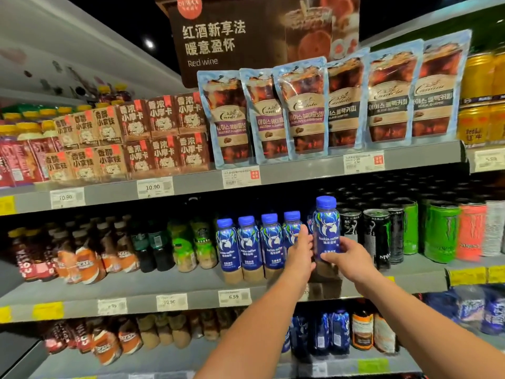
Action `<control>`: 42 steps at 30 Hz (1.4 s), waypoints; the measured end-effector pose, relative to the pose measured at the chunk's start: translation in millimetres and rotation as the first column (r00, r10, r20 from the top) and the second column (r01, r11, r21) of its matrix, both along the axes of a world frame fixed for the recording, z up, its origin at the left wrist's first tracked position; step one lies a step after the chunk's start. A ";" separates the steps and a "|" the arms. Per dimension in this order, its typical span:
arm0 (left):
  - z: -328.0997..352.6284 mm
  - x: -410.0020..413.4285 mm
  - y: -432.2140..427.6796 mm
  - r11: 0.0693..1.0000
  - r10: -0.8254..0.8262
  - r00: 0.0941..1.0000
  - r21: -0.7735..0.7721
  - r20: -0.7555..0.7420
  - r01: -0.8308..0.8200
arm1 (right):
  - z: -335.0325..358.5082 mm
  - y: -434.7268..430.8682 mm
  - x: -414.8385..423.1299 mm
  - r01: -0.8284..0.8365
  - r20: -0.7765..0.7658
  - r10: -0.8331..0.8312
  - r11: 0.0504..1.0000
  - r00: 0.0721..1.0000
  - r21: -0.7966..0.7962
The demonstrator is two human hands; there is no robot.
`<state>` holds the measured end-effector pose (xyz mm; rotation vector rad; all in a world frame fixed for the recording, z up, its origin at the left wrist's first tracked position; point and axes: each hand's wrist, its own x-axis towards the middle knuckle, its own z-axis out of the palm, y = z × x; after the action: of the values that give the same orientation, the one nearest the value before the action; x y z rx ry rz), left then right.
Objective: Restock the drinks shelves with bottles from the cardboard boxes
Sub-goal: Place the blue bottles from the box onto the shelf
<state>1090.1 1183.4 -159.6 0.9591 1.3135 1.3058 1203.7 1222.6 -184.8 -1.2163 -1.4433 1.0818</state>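
A blue-capped coffee bottle (326, 228) with a blue deer label is held upright above the middle shelf (169, 285), and my right hand (347, 258) grips its lower part. My left hand (300, 255) lies flat against the rightmost bottle of a row of matching blue coffee bottles (247, 247) standing on that shelf. The held bottle is just right of that row, raised higher than the others. No cardboard box is in view.
Black, green and orange energy drink cans (410, 233) stand right of the held bottle. Brown and green bottles (109, 250) fill the shelf's left. Coffee pouches (297, 110) and cartons (153, 138) sit on the shelf above; more bottles (338, 332) below.
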 end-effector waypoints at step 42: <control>-43.3 -154.6 -164.9 0.992 -0.085 0.160 -0.099 -0.983 -0.080 | -7.1 -155.1 -128.8 -0.261 0.961 0.088 0.965 0.264 -0.016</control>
<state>935.5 1018.4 -202.9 1.8831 2.3463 0.3565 1074.9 1067.5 -191.9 -1.7422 -2.5959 0.1929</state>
